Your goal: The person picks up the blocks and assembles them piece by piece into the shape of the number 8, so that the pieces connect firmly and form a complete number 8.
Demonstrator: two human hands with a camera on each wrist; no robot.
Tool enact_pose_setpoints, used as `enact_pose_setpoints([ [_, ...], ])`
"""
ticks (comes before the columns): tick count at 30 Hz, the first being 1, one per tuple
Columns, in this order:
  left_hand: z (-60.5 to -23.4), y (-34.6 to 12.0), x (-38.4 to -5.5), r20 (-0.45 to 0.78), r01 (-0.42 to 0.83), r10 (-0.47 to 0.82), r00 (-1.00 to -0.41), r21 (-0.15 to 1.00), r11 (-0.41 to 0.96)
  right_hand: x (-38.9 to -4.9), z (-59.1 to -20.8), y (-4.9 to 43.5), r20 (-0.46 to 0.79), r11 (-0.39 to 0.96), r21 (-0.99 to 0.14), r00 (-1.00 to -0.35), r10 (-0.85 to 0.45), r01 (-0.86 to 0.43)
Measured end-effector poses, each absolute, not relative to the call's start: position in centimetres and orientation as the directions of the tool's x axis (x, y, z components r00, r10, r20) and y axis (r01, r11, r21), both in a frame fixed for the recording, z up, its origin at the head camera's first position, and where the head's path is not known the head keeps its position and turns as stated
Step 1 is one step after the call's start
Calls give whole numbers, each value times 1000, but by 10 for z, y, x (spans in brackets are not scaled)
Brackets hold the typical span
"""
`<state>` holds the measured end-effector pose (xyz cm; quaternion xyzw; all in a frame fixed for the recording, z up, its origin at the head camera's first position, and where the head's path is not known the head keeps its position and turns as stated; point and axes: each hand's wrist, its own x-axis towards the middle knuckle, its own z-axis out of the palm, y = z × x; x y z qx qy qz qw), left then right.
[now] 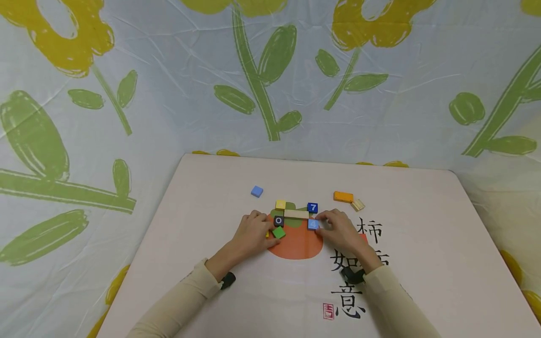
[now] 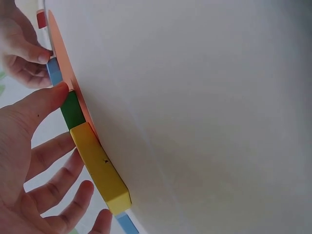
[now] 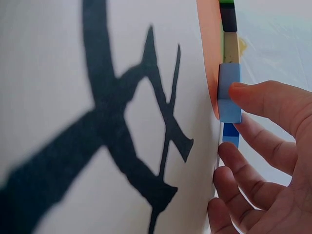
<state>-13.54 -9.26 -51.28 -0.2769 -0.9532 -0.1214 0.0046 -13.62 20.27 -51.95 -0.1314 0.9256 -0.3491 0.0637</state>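
Observation:
My left hand (image 1: 254, 234) pinches a green block (image 1: 279, 232) with thumb and index finger at the left of a block arrangement. Beside it is a yellow block (image 2: 100, 165), mostly covered by that hand in the head view. On the right, my right hand (image 1: 341, 230) holds a light blue block (image 1: 313, 225) marked 4 between thumb and index finger. A pale wooden bar (image 1: 297, 214) links the two sides. A black block (image 1: 278, 221) marked 0 and a yellow square block (image 1: 281, 204) stand at its left; a dark blue block (image 1: 313, 207) marked 7 is at its right.
Behind the arrangement lie a loose blue block (image 1: 257, 191), an orange block (image 1: 343, 196) and a small pale wooden piece (image 1: 358, 205). A red piece (image 1: 363, 238) shows partly beside my right wrist. The tabletop (image 1: 203, 197) bears a printed persimmon and black characters.

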Motion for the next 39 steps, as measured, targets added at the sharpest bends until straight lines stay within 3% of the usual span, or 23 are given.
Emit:
enact_pose_setpoints([
  [18, -511, -90, -134, 25, 497, 506, -862, 232, 836, -134, -513, 202, -27, 725, -659, -956, -291, -201],
  [39, -509, -90, -134, 12, 490, 501, -866, 229, 841, -113, -481, 232, 107, 714, -662, -972, -208, -226],
])
